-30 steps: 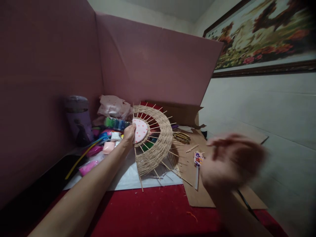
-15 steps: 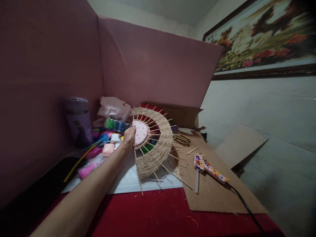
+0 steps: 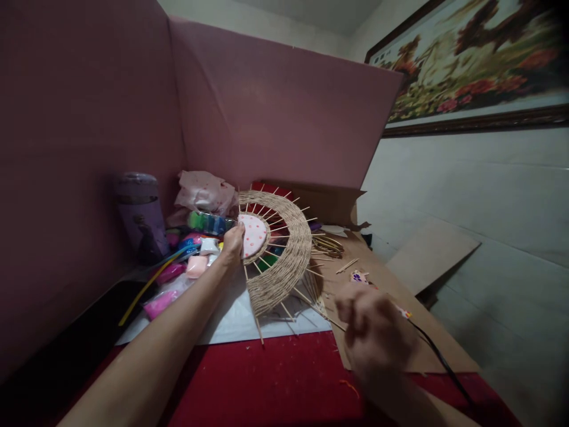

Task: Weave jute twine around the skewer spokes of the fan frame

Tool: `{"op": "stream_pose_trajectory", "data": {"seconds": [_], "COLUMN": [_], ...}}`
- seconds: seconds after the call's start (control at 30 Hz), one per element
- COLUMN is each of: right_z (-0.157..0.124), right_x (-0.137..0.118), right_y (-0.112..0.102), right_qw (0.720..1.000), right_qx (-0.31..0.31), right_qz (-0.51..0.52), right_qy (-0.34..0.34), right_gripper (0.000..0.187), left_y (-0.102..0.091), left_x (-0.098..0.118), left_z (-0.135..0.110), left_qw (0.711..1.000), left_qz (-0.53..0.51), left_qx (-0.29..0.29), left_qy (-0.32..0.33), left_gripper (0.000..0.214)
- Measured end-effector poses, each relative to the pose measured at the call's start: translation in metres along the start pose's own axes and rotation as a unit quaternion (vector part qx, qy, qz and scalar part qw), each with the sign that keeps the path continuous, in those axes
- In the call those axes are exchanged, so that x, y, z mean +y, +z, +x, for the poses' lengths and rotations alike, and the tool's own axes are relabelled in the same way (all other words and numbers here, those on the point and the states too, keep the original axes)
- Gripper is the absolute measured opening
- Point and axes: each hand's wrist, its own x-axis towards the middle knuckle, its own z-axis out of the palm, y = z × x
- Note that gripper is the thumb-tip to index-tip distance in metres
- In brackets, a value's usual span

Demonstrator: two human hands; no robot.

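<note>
My left hand is closed on the pink dotted centre of a half-round woven twine piece with wooden skewer spokes, holding it upright over a white sheet. My right hand is blurred, fingers curled, low over a flower-patterned glue gun that lies on a cardboard sheet. Only the gun's front end and black cord show past the hand. Whether the fingers grip the gun cannot be seen.
A purple tumbler, coloured clay packets, a yellow strip and pink cloth crowd the back left. A pink board screen stands behind. Loose skewers and a twine coil lie on the cardboard. Red cloth covers the front.
My right hand swept out of view to the right half a second ago, then came back in and now hovers over the glue gun. The left hand and the woven piece barely moved.
</note>
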Motion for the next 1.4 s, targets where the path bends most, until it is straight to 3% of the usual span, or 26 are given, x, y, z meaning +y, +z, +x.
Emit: {"op": "stream_pose_trajectory", "data": {"seconds": [0.07, 0.13, 0.2, 0.27, 0.37, 0.5, 0.73, 0.9, 1.0, 1.13, 1.2, 1.27, 1.33, 1.4], "right_z": [0.004, 0.010, 0.017, 0.022, 0.029, 0.034, 0.026, 0.026, 0.028, 0.031, 0.032, 0.033, 0.032, 0.032], "right_x": [0.008, 0.015, 0.019, 0.019, 0.017, 0.023, 0.035, 0.041, 0.044, 0.044, 0.043, 0.042, 0.042, 0.042], "right_y": [0.001, 0.001, 0.002, 0.006, 0.015, 0.030, 0.038, 0.034, 0.032, 0.031, 0.032, 0.032, 0.033, 0.034], "right_qw": [0.994, 0.959, 0.909, 0.874, 0.848, 0.824, 0.852, 0.856, 0.850, 0.844, 0.841, 0.841, 0.843, 0.845], "right_qx": [0.024, 0.025, -0.021, -0.088, -0.158, -0.135, -0.083, -0.051, -0.036, -0.042, -0.050, -0.054, -0.056, -0.055], "right_qz": [0.050, 0.107, 0.136, 0.156, 0.193, 0.235, 0.242, 0.258, 0.268, 0.265, 0.262, 0.259, 0.253, 0.250], "right_qy": [0.098, 0.262, 0.395, 0.452, 0.468, 0.498, 0.456, 0.444, 0.452, 0.465, 0.471, 0.472, 0.472, 0.470], "right_gripper": [0.037, 0.039, 0.028, 0.023, 0.020, 0.022, 0.021, 0.020, 0.018, 0.017, 0.017, 0.016, 0.016, 0.016], "left_y": [0.000, 0.001, 0.003, 0.004, 0.006, 0.006, 0.006, 0.008, 0.008, 0.010, 0.015, 0.022, 0.028, 0.031], "left_x": [0.001, 0.003, 0.004, 0.006, 0.008, 0.008, 0.004, -0.003, -0.007, 0.003, 0.012, 0.020, 0.022, 0.021], "left_z": [-0.001, -0.001, -0.003, -0.006, -0.010, -0.010, -0.008, -0.006, -0.003, -0.006, -0.016, -0.033, -0.054, -0.077], "left_qw": [1.000, 1.000, 1.000, 1.000, 0.999, 0.999, 0.995, 0.990, 0.990, 0.984, 0.970, 0.909, 0.874, 0.866], "left_qz": [-0.004, -0.008, -0.010, -0.014, -0.023, -0.030, -0.015, 0.034, 0.080, 0.145, 0.181, 0.305, 0.363, 0.375], "left_qx": [0.004, 0.008, 0.010, 0.008, 0.002, -0.018, -0.094, -0.135, -0.118, -0.038, -0.008, -0.010, -0.076, -0.168], "left_qy": [-0.002, -0.007, -0.015, -0.024, -0.026, -0.024, -0.026, -0.018, 0.019, 0.099, 0.159, 0.283, 0.313, 0.286], "left_gripper": [0.013, 0.013, 0.013, 0.014, 0.015, 0.014, 0.022, 0.029, 0.029, 0.011, 0.012, 0.013, 0.005, 0.009]}}
